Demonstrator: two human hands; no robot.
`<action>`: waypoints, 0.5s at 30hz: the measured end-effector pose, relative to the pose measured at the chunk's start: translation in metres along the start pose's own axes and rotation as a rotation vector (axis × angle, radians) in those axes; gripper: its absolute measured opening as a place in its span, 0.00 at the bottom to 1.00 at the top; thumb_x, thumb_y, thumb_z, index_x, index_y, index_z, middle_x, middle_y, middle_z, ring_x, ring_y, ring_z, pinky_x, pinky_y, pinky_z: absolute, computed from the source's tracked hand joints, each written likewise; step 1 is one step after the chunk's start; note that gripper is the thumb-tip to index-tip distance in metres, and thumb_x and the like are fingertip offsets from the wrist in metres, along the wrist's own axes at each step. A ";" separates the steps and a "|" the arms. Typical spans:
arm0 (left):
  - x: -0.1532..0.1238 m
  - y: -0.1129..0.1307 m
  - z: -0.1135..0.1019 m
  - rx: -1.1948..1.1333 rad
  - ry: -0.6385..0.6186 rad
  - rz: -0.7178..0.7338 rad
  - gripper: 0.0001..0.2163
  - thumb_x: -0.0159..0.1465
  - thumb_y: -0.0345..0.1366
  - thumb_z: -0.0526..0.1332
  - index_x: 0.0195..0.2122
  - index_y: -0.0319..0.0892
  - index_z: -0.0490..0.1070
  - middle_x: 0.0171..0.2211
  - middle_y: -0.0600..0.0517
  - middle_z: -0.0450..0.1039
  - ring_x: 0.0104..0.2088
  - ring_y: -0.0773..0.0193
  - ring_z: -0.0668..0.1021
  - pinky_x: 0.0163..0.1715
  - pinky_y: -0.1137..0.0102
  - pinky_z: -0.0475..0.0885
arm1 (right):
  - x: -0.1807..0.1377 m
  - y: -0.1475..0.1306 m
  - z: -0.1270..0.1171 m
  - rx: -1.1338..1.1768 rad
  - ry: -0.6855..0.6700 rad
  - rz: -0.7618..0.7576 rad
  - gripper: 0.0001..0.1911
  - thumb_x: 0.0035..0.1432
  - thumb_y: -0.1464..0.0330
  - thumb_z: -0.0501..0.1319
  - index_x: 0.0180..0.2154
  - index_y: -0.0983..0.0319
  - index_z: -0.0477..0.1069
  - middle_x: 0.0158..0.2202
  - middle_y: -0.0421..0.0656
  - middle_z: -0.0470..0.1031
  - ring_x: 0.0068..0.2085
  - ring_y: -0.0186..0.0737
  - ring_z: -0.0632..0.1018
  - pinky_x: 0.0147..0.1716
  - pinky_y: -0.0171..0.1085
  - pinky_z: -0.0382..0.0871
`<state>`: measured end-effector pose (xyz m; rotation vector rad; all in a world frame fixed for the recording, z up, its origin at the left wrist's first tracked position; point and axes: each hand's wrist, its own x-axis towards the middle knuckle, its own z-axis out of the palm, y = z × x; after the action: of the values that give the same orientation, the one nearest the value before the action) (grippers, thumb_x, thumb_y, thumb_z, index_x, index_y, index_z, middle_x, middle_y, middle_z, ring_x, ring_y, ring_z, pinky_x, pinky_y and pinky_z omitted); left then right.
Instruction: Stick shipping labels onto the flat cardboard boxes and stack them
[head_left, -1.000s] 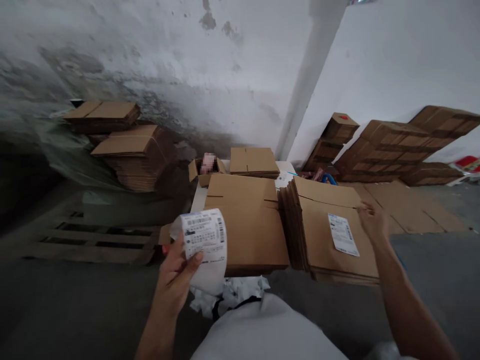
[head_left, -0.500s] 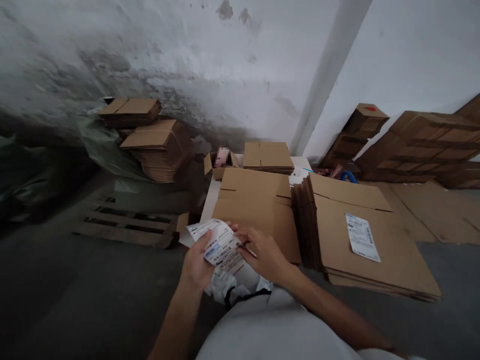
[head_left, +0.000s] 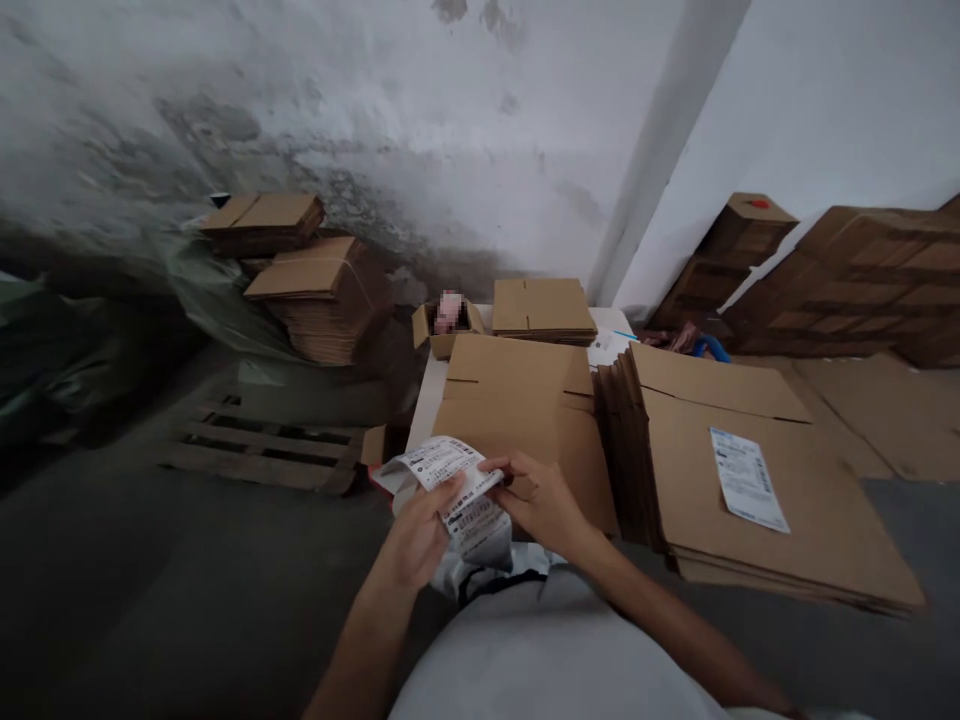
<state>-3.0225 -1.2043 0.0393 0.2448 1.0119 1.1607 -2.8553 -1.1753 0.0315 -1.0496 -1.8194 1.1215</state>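
Note:
Printed shipping labels (head_left: 442, 462) on a white strip are in both my hands, low in the middle of the view. My left hand (head_left: 420, 528) is closed on the strip's left side, thumb on top. With its fingers pinched, my right hand (head_left: 536, 497) grips the strip's right edge. Part of the strip hangs down below my hands, in front of my white shirt. Just beyond lies a flattened cardboard box (head_left: 517, 400) on a white table (head_left: 427, 395). To the right, a stack of flattened boxes (head_left: 720, 400) carries one label (head_left: 748, 478) on its top sheet.
A small open carton (head_left: 444, 345) with a blurred pinkish item stands at the table's back, beside more flat boxes (head_left: 544, 305). On the left are bundled cardboard (head_left: 315, 300) and a wooden pallet (head_left: 262, 455). Brown cartons (head_left: 862, 280) line the right wall.
The label strip has turned and folded between my hands, and my left hand has shifted right and slightly down. My right hand now pinches the strip's edge. The view has shifted slightly.

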 end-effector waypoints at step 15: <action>0.080 0.074 -0.102 0.049 0.070 0.256 0.17 0.58 0.38 0.65 0.47 0.37 0.73 0.46 0.43 0.78 0.52 0.51 0.77 0.47 0.64 0.75 | 0.037 -0.005 -0.027 -0.102 0.540 0.074 0.13 0.61 0.55 0.57 0.38 0.59 0.63 0.34 0.42 0.68 0.35 0.38 0.71 0.36 0.36 0.68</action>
<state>-3.1449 -1.1379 -0.0134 0.3839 1.0939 1.3844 -2.8471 -1.1345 0.0519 -1.3357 -1.4225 0.6972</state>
